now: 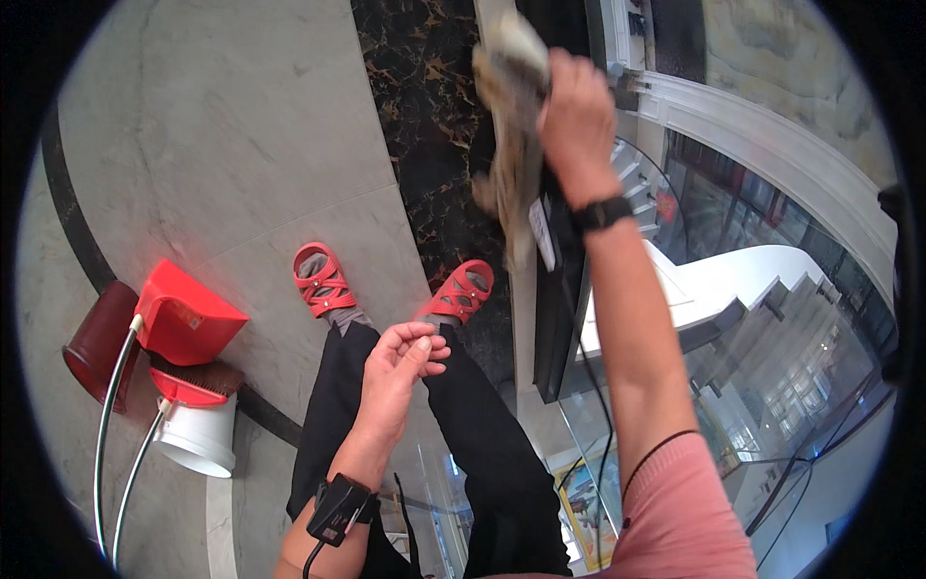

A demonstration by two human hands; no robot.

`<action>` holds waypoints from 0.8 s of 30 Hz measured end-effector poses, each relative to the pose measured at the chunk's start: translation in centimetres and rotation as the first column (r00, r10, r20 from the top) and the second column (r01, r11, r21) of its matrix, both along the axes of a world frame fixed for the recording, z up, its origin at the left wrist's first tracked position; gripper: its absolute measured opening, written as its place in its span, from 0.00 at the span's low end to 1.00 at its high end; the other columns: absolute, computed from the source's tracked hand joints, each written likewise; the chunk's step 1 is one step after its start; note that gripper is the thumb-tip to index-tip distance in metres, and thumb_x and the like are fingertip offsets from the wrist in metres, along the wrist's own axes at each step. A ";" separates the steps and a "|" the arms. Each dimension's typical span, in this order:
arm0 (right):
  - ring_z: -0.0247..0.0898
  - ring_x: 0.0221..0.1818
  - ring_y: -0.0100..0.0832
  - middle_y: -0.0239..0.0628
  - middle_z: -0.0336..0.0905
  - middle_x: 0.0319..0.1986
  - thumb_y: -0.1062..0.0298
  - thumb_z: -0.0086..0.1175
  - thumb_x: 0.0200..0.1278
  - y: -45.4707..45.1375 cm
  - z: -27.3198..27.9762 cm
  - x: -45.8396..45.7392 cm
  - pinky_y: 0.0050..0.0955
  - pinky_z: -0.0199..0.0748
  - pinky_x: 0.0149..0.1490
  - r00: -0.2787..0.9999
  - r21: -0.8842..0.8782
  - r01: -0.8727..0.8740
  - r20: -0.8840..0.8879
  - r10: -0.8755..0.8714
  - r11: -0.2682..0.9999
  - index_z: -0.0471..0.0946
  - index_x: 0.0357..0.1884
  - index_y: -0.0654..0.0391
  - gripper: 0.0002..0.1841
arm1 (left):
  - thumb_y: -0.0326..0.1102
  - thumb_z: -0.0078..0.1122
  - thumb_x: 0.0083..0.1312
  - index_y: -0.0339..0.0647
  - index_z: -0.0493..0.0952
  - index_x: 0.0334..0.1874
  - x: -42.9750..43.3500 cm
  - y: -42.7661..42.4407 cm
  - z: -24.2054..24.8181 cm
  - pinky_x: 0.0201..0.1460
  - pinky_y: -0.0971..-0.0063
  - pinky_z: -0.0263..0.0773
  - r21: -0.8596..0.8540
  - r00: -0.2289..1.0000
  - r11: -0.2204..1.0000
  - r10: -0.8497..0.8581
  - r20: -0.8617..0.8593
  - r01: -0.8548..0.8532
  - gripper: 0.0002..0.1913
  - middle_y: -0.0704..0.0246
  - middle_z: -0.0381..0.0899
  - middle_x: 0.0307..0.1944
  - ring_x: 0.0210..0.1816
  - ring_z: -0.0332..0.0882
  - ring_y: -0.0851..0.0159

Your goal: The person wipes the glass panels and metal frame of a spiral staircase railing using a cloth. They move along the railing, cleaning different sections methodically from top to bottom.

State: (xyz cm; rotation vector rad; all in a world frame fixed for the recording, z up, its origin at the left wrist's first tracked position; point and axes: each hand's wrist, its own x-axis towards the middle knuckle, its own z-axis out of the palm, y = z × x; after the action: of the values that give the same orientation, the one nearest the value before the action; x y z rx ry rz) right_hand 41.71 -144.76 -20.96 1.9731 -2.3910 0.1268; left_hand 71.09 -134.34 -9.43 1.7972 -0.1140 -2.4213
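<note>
My right hand (pixel 582 119) is raised at the upper middle, its fingers closed on a blurred duster with pale tan, shaggy strands (pixel 514 145). The strands hang beside a dark, narrow panel edge and over the black marbled floor strip. My left hand (pixel 405 362) is held in front of my legs, fingers loosely curled and parted, with nothing in it. Each wrist wears a black band; a small black device with a cable sits on the left one.
On the left stand a red dustpan (pixel 188 311), a broom with a red head (pixel 189 389), a dark red bin (pixel 101 344) and a white bucket (pixel 199 434). To the right, beyond glass panels, a white staircase (pixel 723 289) lies below. A black cable (pixel 604 405) hangs by my right arm.
</note>
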 end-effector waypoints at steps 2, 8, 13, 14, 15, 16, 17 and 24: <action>0.70 0.41 0.42 0.39 0.73 0.35 0.74 0.48 0.54 -6.5 0.0 -1.5 0.39 0.70 0.41 0.988 -0.208 -0.085 -0.144 0.055 0.975 0.71 0.43 0.54 0.13 | 0.33 0.52 0.69 0.37 0.71 0.49 0.2 -0.6 0.1 0.45 0.77 0.75 0.001 1.000 1.000 0.014 -0.004 -0.014 0.11 0.66 0.78 0.41 0.42 0.78 0.68; 0.68 0.51 0.46 0.47 0.72 0.48 0.74 0.43 0.59 -13.6 -6.0 -3.3 0.39 0.68 0.53 0.965 -0.037 -0.235 -0.129 0.229 0.971 0.72 0.50 0.60 0.17 | 0.34 0.52 0.69 0.35 0.71 0.50 1.3 -2.1 0.3 0.46 0.77 0.74 0.030 0.998 0.998 0.061 0.010 -0.061 0.12 0.65 0.77 0.41 0.44 0.78 0.68; 0.69 0.48 0.48 0.46 0.71 0.45 0.76 0.49 0.53 -7.8 -11.1 -1.1 0.37 0.73 0.52 0.991 0.177 -0.069 -0.101 0.088 0.982 0.68 0.56 0.58 0.24 | 0.34 0.52 0.69 0.35 0.70 0.50 2.0 -2.4 0.2 0.46 0.77 0.74 0.017 0.992 0.992 0.128 0.015 -0.128 0.12 0.65 0.77 0.41 0.44 0.78 0.68; 0.69 0.48 0.47 0.46 0.71 0.44 0.77 0.48 0.54 -5.9 -10.6 -1.0 0.36 0.73 0.51 0.991 0.245 -0.064 -0.102 0.091 0.967 0.67 0.56 0.60 0.24 | 0.34 0.52 0.69 0.35 0.70 0.50 2.0 -2.3 0.3 0.46 0.77 0.74 0.027 0.991 0.991 0.130 0.019 -0.131 0.12 0.65 0.78 0.42 0.44 0.78 0.68; 0.69 0.48 0.47 0.47 0.71 0.43 0.77 0.48 0.54 -4.4 -10.1 -0.8 0.34 0.74 0.50 0.982 0.202 -0.123 -0.117 0.148 0.972 0.67 0.55 0.61 0.23 | 0.34 0.52 0.69 0.35 0.70 0.50 1.8 -2.3 0.1 0.46 0.77 0.74 0.017 0.990 0.989 0.144 0.013 -0.144 0.12 0.65 0.78 0.42 0.44 0.78 0.68; 0.69 0.47 0.46 0.47 0.70 0.43 0.76 0.47 0.54 -2.6 -9.4 -0.3 0.33 0.74 0.50 0.986 0.282 -0.085 -0.116 0.122 0.956 0.67 0.55 0.63 0.23 | 0.34 0.52 0.69 0.35 0.70 0.50 1.7 -2.4 0.2 0.46 0.77 0.74 0.032 0.991 0.990 0.134 0.019 -0.134 0.12 0.65 0.78 0.42 0.44 0.78 0.68; 0.70 0.47 0.45 0.47 0.70 0.42 0.76 0.47 0.54 -0.4 -8.8 0.6 0.31 0.74 0.49 0.986 0.309 -0.079 -0.117 0.121 0.948 0.67 0.55 0.65 0.22 | 0.34 0.52 0.69 0.36 0.70 0.50 1.5 -2.4 0.2 0.46 0.76 0.74 0.033 0.991 0.991 0.132 0.011 -0.132 0.11 0.65 0.78 0.41 0.44 0.78 0.68; 0.71 0.40 0.40 0.43 0.69 0.36 0.73 0.46 0.57 18.5 -6.8 4.8 0.32 0.73 0.43 0.998 0.574 -0.004 -0.044 0.036 0.819 0.69 0.46 0.62 0.13 | 0.33 0.52 0.69 0.37 0.70 0.49 1.6 -1.9 0.0 0.45 0.76 0.75 0.039 0.994 0.993 0.110 0.004 -0.110 0.11 0.65 0.78 0.40 0.44 0.78 0.67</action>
State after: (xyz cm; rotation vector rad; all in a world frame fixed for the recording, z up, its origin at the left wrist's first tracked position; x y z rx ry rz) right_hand 46.53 -126.30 -27.74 2.1670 -2.5807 -0.7302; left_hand 72.73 -136.25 -9.42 1.7727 0.0313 -2.3615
